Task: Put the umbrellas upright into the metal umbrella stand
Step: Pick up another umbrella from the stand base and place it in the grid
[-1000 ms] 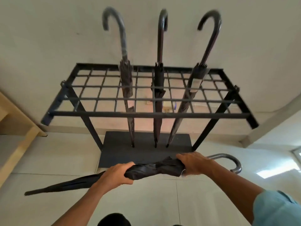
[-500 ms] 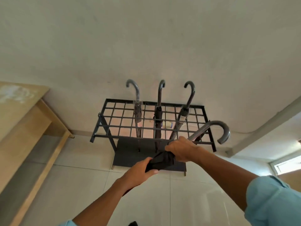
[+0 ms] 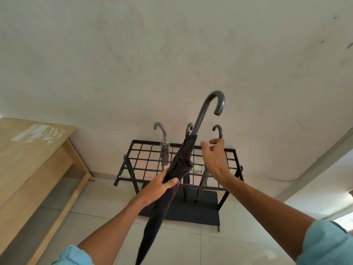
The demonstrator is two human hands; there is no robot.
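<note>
Left hand [image 3: 159, 185] grips the folded black fabric umbrella with curved grey handle [image 3: 172, 175] at mid-canopy, held tilted, tip low over the tiled floor [image 3: 107, 203] in front of the black metal grid umbrella stand [image 3: 232, 159]. Right hand [image 3: 214, 159] is released, fingers loosely spread, beside the shaft. Three hook-handled umbrellas [image 3: 164, 150] stand in the stand.

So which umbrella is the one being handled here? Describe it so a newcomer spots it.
Find the black metal stand against the wall. In front of it, the left hand grips a folded black umbrella. Unlike the three in the grid, it is tilted, outside the stand.
</note>
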